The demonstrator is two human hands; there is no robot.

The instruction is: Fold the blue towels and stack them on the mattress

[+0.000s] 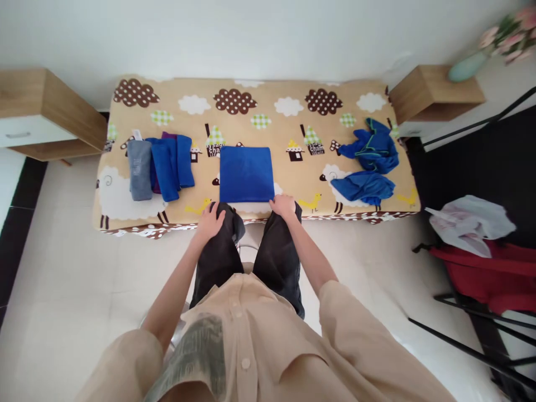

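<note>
A blue cloth (246,174), spread flat in a near-square shape, lies at the front edge of the patterned bed cover (288,134), right before my knees. My left hand (211,221) rests on my left knee with its fingers apart, holding nothing, just left of the cloth's near corner. At the opposite near corner, my right hand (283,205) lies over my right knee, its fingertips by the cloth's edge; no grip on the fabric shows. To the left sit folded blue cloths (165,167) and a grey folded cloth (140,170), with a purple one partly hidden.
Two crumpled blue cloths (371,148) lie at the right of the bed. Wooden nightstands (62,114) flank it; the right one holds a vase (467,67) with pink flowers. At right, a red folding chair (489,273) carries a white plastic bag (473,220).
</note>
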